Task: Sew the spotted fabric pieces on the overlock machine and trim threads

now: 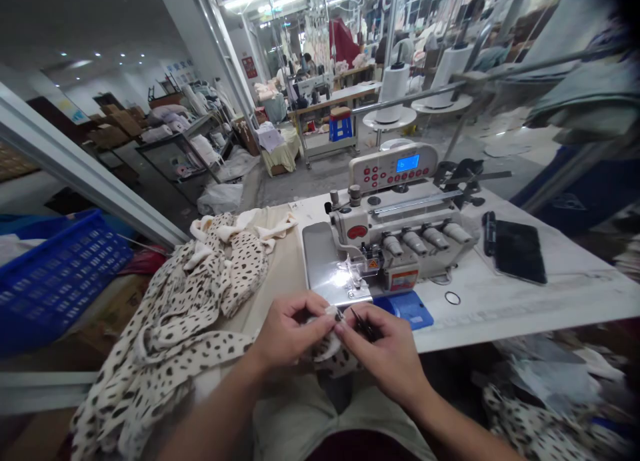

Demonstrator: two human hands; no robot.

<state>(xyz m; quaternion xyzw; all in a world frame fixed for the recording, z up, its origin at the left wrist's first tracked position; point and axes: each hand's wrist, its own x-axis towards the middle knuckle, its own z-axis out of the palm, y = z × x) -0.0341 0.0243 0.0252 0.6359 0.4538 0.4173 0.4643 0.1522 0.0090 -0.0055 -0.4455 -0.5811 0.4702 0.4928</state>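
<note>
My left hand (290, 331) is closed, pinching a small piece of cream fabric with black spots (330, 351) just below the table edge. My right hand (385, 347) is closed round small black snips (361, 322), their tip touching the fabric edge between my thumbs. Both hands sit in front of the white overlock sewing machine (400, 237), whose lamp lights the needle plate (350, 277). More of the same spotted fabric (200, 294) lies piled to the left and hangs down off the table.
A black phone (520, 251) and a dark pen lie on the white table (550, 294) right of the machine. A blue plastic basket (55, 274) stands at the left. Thread cones stand behind the machine. Spotted fabric scraps (540, 427) lie at the lower right.
</note>
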